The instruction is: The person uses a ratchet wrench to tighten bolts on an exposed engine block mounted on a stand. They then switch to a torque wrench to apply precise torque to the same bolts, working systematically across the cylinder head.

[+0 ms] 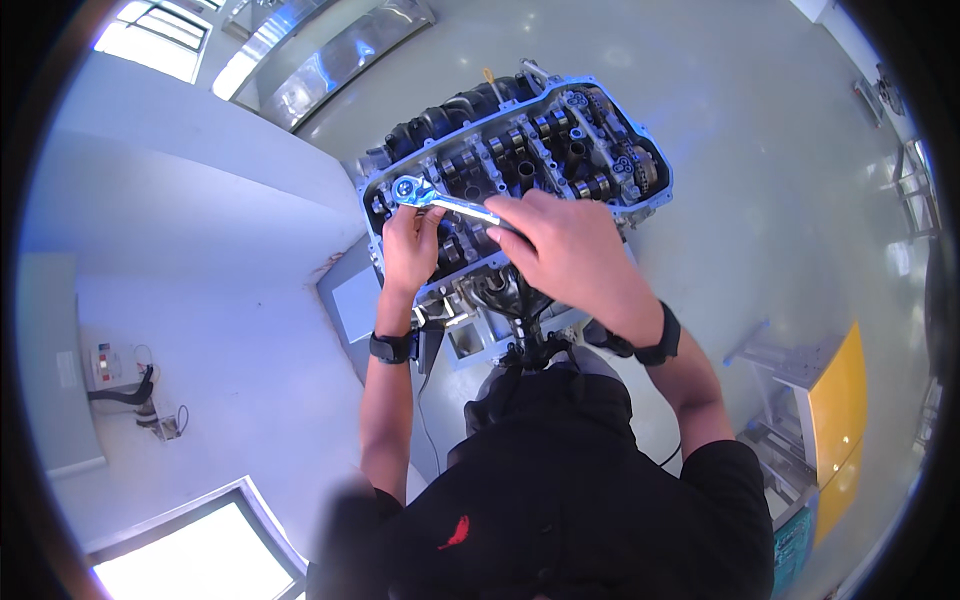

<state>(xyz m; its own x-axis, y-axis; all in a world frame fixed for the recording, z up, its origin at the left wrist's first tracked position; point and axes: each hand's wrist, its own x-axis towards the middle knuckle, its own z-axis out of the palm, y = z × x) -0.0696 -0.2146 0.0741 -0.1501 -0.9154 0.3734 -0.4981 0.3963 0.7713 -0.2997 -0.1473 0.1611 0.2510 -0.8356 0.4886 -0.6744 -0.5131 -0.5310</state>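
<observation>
Ratchet wrench (440, 200) under both hands' fingers (505, 210)

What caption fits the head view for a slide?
Both hands on a ratchet wrench over an open engine: left hand near its head, right hand gripping the handle.

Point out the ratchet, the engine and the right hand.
ratchet (408, 188), head view, round head.
engine (600, 130), head view, open top by the chain.
right hand (570, 245), head view, back of hand.
</observation>
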